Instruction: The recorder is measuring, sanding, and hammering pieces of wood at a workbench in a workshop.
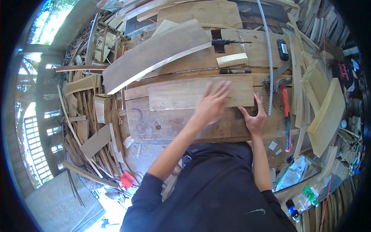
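Observation:
A long pale wooden board (174, 94) lies flat on the plank-topped workbench (170, 127) in front of me. My left hand (214, 101) is flat over its right half, fingers stretched out and blurred by motion. At the board's near right corner is my right hand (256, 119), its thumb against the near edge and its fingers along the right end. A marker pen (235, 71) lies just beyond the board, near a small wood block (232, 60). Farther back, a wide grey-brown board (158, 54) with a pale edge lies at a slant.
On the right are a white measuring tape strip (269, 58), a hammer (285, 112) with a red and black handle, and a small black device (283, 50). A drill bit (232, 41) lies at the back. Boards (326, 120) lean at right; scrap wood (83, 127) is heaped at left.

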`<state>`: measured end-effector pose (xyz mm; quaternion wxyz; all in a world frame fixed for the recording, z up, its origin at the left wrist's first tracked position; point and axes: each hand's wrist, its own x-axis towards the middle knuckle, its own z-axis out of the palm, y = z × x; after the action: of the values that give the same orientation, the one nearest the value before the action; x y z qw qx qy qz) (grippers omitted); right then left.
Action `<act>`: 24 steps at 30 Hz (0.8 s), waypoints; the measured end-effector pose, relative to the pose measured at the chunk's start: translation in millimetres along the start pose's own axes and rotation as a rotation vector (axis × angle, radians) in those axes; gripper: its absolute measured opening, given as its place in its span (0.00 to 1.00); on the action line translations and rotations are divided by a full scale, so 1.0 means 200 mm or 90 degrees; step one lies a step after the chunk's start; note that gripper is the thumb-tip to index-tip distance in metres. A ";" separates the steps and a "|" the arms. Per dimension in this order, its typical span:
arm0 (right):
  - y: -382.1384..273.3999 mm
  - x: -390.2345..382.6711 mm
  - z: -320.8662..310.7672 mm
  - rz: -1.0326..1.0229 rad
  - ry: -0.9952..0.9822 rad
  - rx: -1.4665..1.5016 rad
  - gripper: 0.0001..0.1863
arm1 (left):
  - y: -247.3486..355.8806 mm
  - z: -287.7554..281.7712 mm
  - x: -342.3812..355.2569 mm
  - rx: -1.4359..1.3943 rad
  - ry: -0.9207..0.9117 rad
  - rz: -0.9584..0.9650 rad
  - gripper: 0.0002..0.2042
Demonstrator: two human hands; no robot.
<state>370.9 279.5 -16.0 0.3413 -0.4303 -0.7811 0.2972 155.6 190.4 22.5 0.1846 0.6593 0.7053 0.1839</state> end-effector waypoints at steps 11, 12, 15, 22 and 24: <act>-0.04 0.02 0.03 0.012 0.006 0.009 0.41 | -0.35 -0.05 -0.41 0.132 0.201 -0.196 0.27; -0.03 0.01 0.03 0.027 0.005 0.003 0.41 | -0.18 -0.02 -0.26 0.067 0.130 -0.119 0.28; 0.02 0.00 0.04 0.001 -0.010 -0.013 0.39 | 0.19 0.16 0.09 -0.013 0.040 0.055 0.31; 0.00 -0.03 0.05 0.026 0.018 0.002 0.33 | 0.15 0.13 0.13 -0.095 0.064 0.085 0.28; 0.00 -0.01 0.03 0.030 0.021 -0.003 0.34 | -0.03 0.03 0.02 -0.025 0.081 0.031 0.27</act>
<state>367.3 276.4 -20.5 0.3460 -0.4538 -0.7659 0.2963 153.4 195.0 14.3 0.1477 0.6598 0.6954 0.2434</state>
